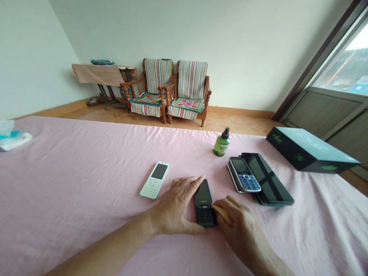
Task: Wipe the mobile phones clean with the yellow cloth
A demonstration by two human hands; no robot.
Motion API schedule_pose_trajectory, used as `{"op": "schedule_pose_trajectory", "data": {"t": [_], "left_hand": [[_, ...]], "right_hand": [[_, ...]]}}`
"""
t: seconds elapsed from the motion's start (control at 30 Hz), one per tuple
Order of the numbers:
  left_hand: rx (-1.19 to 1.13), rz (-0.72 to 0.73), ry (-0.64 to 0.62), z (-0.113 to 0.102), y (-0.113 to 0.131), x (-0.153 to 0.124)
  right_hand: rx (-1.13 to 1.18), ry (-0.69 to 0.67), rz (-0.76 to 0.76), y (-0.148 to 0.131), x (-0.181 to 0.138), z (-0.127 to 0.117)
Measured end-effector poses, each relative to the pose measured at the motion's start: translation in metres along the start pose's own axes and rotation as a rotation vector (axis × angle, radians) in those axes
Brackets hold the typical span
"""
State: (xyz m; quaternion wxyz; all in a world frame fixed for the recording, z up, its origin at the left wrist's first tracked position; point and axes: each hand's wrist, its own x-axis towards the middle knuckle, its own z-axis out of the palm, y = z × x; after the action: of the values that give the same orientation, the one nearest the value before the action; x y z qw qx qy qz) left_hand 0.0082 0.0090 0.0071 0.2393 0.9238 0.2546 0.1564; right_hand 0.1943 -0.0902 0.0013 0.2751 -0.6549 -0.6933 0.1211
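A person's left hand [176,203] arches, thumb [195,229] and index finger [197,184] curved into a wide C, its bare forearm [115,243] stretching back leftward. Just beside it, the right hand [240,216] curls its fingers [228,207] into a tight pinch, knuckles up.

From the wearer's head, one camera is looking forward and down across a broad surface draped in creased pink cloth [94,168]. The bare left hand [178,205] and bare right hand [240,222] are showing close below it. Beyond the cloth's far edge, the view is facing a smooth, pale greenish wall [244,50], well farther off.
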Motion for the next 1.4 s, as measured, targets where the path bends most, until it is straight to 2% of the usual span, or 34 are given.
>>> {"op": "schedule_pose_trajectory", "data": {"t": [0.13,0.27,0.53,1.0,1.4], "left_hand": [[0.003,0.007,0.0,0.0,0.0,0.0],[0.013,0.001,-0.003,-0.001,0.0,0.0],[0.026,-0.015,-0.014,-0.001,0.001,0.0],[-0.001,-0.015,-0.002,0.001,-0.001,0.0],[0.017,-0.011,-0.005,0.0,-0.002,0.0]], "right_hand": [[0.081,-0.044,-0.025,-0.002,0.0,-0.001],[0.175,-0.045,0.044,-0.004,-0.001,-0.004],[0.052,-0.057,0.062,-0.002,-0.005,0.002],[0.141,-0.09,0.061,-0.01,-0.001,0.013],[0.08,-0.055,0.069,-0.006,0.0,0.002]]}}
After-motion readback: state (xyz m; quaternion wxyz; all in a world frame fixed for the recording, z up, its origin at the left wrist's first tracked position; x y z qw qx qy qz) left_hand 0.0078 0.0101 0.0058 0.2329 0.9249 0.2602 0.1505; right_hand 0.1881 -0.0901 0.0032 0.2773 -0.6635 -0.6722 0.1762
